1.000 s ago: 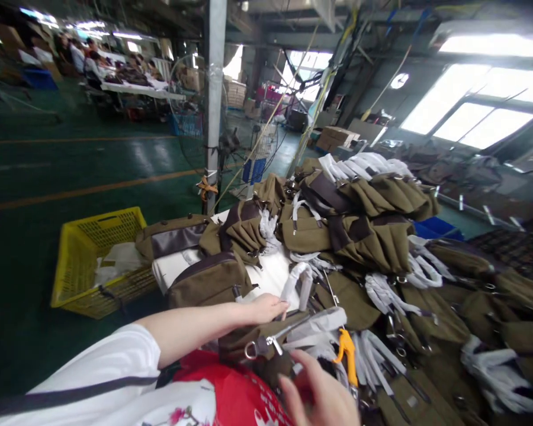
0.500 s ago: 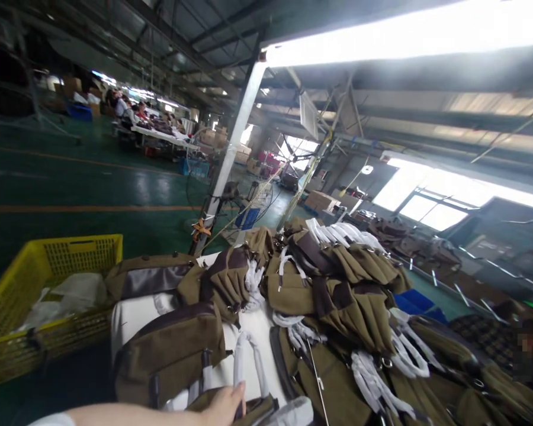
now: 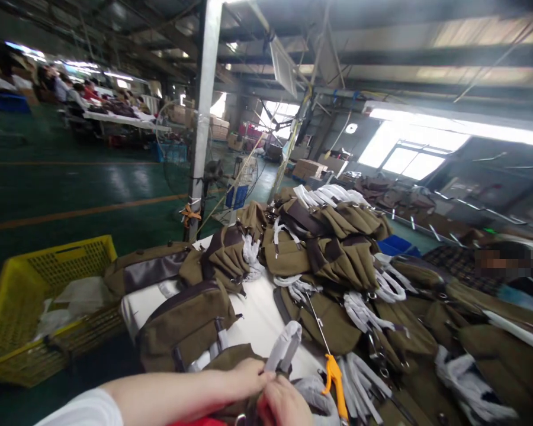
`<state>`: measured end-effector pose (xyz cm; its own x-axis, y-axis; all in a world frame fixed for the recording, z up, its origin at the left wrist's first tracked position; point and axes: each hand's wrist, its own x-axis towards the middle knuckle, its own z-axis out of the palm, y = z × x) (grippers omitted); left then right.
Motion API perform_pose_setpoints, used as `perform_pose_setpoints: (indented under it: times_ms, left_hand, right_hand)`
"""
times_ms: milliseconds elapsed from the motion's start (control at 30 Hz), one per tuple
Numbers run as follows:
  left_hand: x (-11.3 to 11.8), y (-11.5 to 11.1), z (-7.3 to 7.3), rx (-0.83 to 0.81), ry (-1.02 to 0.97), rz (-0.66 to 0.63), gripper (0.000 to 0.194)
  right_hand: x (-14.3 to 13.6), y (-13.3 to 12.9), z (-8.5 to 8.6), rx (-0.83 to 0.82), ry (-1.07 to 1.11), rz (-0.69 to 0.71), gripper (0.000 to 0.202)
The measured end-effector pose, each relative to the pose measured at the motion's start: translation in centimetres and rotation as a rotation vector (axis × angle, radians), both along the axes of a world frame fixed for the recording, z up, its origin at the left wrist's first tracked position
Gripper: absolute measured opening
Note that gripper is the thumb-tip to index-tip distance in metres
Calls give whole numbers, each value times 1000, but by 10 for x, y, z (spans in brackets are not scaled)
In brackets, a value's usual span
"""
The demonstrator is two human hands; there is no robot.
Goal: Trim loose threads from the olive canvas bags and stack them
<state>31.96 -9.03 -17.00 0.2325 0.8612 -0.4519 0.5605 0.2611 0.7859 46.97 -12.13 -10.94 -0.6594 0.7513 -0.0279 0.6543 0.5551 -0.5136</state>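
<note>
Just below the orange-handled tool (image 3: 335,384), at the near edge of the white surface (image 3: 260,316), I see my left hand (image 3: 244,378) and right hand (image 3: 282,405) pinching the paper-wrapped handle (image 3: 286,349) of an olive bag (image 3: 228,358). Judging by that closeness, a tug could snag the tool, or tear the wrapping.

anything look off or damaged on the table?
Nothing damaged. The olive bags lie in loose, uneven heaps with white wrapped straps trailing out. Both hands pinch one wrapped handle; an orange tool lies beside them.
</note>
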Motion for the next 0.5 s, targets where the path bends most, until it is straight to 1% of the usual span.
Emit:
perform_pose_setpoints:
  times_ms: [33,100,167,267,333,400,433,500]
  left_hand:
    - [0,0,2,6,10,-13,44]
    - [-1,0,7,21,21,-27,45]
    - [-2,0,11,40,25,-32,43]
    - [-3,-2,11,76,24,-28,44]
    - [-3,-4,9,105,21,-19,49]
    - [-4,-7,8,133,18,-12,56]
    - [-4,-9,8,146,16,-11,58]
    - [-5,-14,12,174,9,-19,60]
  right_hand:
    - [3,4,-1,-51,-16,-29,26]
    - [9,11,0,-114,-21,-139,21]
    - [11,14,5,-156,-9,-255,16]
    - [7,13,13,-206,2,-349,13]
    - [4,12,16,-190,-15,-357,12]
    - [7,16,13,-122,-127,-361,13]
    - [11,20,10,-80,-209,-378,15]
    - [27,35,-1,-19,-368,-442,27]
